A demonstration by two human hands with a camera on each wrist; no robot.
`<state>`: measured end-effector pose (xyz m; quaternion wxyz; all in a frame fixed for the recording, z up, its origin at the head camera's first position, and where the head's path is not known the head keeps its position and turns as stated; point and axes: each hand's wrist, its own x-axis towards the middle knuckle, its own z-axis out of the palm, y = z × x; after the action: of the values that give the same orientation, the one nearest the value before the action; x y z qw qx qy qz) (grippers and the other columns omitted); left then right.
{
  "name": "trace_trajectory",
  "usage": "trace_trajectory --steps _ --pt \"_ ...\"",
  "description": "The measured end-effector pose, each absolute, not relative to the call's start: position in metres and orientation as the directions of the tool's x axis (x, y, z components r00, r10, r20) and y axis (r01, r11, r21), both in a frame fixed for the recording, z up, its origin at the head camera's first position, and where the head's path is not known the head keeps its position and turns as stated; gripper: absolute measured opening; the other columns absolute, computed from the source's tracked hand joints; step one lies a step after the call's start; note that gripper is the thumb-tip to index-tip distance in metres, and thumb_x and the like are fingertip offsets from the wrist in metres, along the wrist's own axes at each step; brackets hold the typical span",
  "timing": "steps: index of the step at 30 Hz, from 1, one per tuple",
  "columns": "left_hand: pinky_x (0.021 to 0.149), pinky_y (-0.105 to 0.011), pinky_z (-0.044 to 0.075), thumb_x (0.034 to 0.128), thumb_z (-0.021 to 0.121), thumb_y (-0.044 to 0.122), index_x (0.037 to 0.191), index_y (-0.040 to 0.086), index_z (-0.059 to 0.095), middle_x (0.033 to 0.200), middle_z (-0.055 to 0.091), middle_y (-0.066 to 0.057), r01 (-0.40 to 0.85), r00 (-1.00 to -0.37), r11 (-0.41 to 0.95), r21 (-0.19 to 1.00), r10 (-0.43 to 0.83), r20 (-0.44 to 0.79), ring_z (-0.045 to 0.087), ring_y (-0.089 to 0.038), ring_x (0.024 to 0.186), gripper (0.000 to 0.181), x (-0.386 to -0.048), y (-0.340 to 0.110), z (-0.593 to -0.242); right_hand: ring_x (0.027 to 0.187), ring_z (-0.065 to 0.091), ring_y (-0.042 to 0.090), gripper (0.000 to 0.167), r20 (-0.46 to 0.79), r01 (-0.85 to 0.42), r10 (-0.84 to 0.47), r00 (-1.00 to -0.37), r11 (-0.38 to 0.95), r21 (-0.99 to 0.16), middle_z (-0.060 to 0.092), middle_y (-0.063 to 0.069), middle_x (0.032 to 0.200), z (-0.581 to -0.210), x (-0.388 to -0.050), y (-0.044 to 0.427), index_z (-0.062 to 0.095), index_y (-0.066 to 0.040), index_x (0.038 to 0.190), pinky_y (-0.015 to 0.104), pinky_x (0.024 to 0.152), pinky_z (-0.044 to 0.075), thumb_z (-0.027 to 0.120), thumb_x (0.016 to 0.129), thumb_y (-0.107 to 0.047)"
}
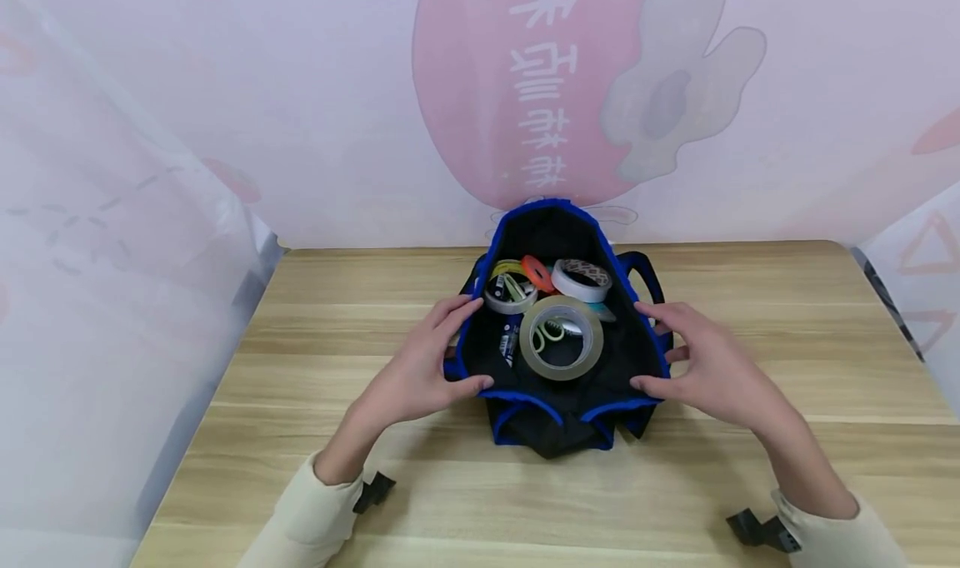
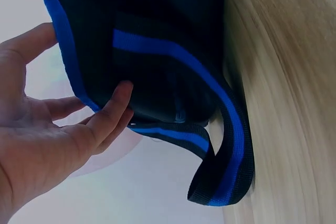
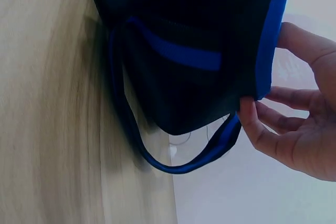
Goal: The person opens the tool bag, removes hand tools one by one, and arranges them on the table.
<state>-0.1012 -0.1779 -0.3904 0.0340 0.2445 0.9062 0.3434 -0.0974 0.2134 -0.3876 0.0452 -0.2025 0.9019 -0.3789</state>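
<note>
A black tool bag point(image 1: 626, 347) with blue edging stands with its mouth gaping in the head view. My left hand point(image 1: 429, 360) holds its left rim, thumb over the edge and fingers along the side. On the opposite rim, my right hand point(image 1: 708, 364) grips in a similar way, with some fingertips outside the fabric. Inside lie a wide roll of tape point(image 1: 534, 343), a white tape roll point(image 1: 581, 281), an orange ring-shaped roll point(image 1: 537, 274) and a pale roll point(image 1: 512, 306) at the left. Green scissor handles point(image 1: 553, 331) show through the wide roll. A dark tube-like item point(image 1: 509, 341) lies beside it.
The bag stands on a wooden table point(image 1: 787, 326), near its back edge. A printed white sheet point(image 1: 315, 118) hangs behind. Webbing straps point(image 2: 231, 156) loop from the bag's left side, and another strap point(image 3: 173, 169) from its right.
</note>
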Motion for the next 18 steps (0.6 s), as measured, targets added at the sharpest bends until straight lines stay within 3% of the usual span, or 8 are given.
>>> trace_trajectory --steps 7,18 --pt "0.107 -0.045 0.061 0.0837 0.095 0.029 0.169 0.01 0.031 0.172 0.031 -0.012 0.383 -0.877 0.636 0.67 0.478 0.046 0.048 -0.034 0.149 0.108 -0.0983 -0.1772 -0.3895 0.108 0.07 0.03 0.096 0.054 -0.341 -0.418 -0.907 0.652 -0.677 0.058 0.02 0.147 -0.3855 -0.0934 0.2069 0.049 -0.004 0.158 0.039 0.085 0.067 0.098 0.08 -0.031" --pt "0.111 -0.051 0.058 0.0861 0.092 0.03 0.17 0.01 0.029 0.17 0.033 -0.013 0.366 -0.877 0.619 0.695 0.48 0.034 0.052 -0.035 0.144 0.107 -0.1009 -0.1819 -0.3882 0.114 0.064 0.032 0.098 0.045 -0.342 -0.425 -0.904 0.657 -0.672 0.054 0.021 0.15 -0.3833 -0.0943 0.2103 0.046 -0.003 0.16 0.033 0.085 0.065 0.097 0.081 -0.032"
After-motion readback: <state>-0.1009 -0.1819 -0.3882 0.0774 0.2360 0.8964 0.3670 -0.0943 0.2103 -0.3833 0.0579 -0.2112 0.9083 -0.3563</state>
